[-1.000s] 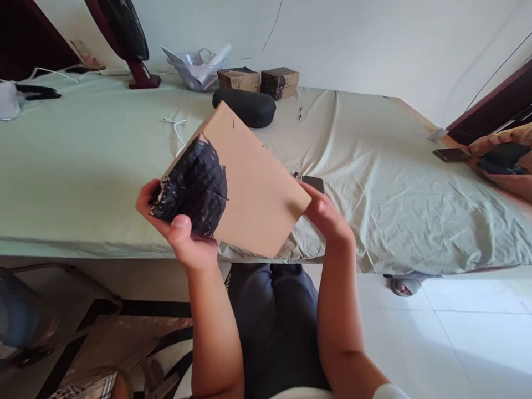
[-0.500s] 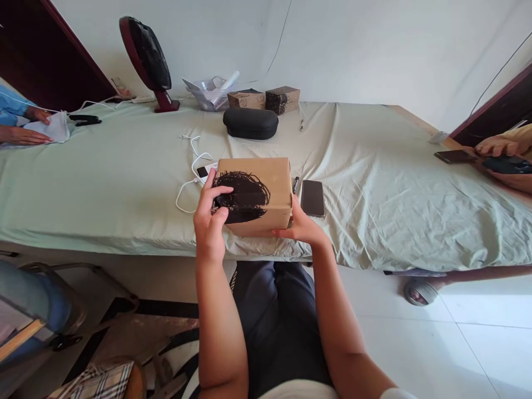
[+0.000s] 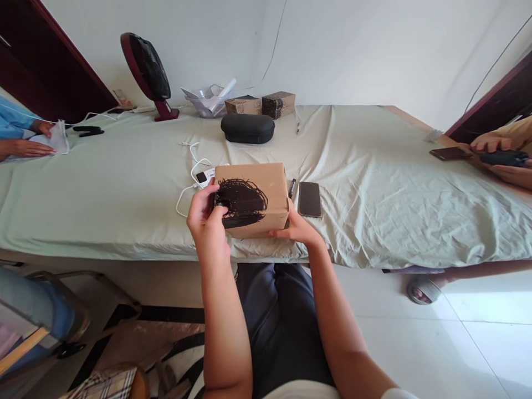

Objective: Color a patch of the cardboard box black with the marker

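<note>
A brown cardboard box (image 3: 266, 185) with a black scribbled patch on its near side rests on the green-sheeted table (image 3: 374, 183) near the front edge. My left hand (image 3: 205, 219) grips its left end, fingers curled over the black patch. My right hand (image 3: 293, 227) holds the box's lower right corner from beneath. A black marker (image 3: 292, 187) and a dark phone (image 3: 310, 199) lie just right of the box. A white cable with a small charger (image 3: 195, 174) lies to its left.
At the back stand a black case (image 3: 247, 128), two small marked boxes (image 3: 260, 105), a plastic bag (image 3: 208, 100) and a red fan (image 3: 149, 72). Another person's hands (image 3: 29, 145) work at the far left; another person's hands (image 3: 499, 152) hold a dark object by a phone (image 3: 446, 153) at the right.
The box was raised and tilted in front of me a second ago; now it sits low on the table with the scribbled side toward me. My left fingers have curled tighter.
</note>
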